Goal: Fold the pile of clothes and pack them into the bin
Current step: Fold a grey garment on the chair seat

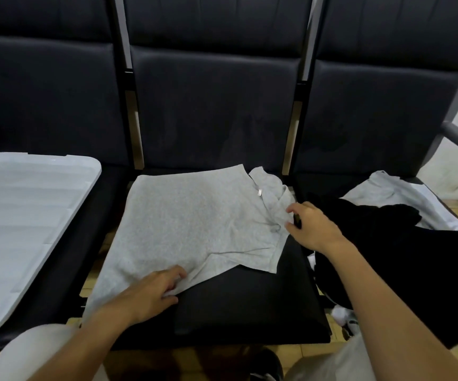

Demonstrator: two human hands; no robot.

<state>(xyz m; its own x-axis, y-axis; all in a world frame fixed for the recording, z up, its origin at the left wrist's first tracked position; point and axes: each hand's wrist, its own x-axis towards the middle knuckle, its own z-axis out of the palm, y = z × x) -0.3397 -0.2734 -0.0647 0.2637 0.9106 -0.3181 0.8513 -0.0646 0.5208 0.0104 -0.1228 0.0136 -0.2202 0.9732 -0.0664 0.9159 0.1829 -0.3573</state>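
On middle seat [250, 306] | grey T-shirt [189, 224] lying part-spread | left hand [151, 292] pinching near edge, right hand [310, 229] pinching crumpled collar-side fabric | risk: uneven pulling is likely bunching the sleeve; hem is sliding off the front | unfolded pile [387, 243] waiting right.

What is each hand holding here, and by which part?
Both hold the grey shirt: left hand pinches its near edge, right hand pinches the bunched fabric by the collar.
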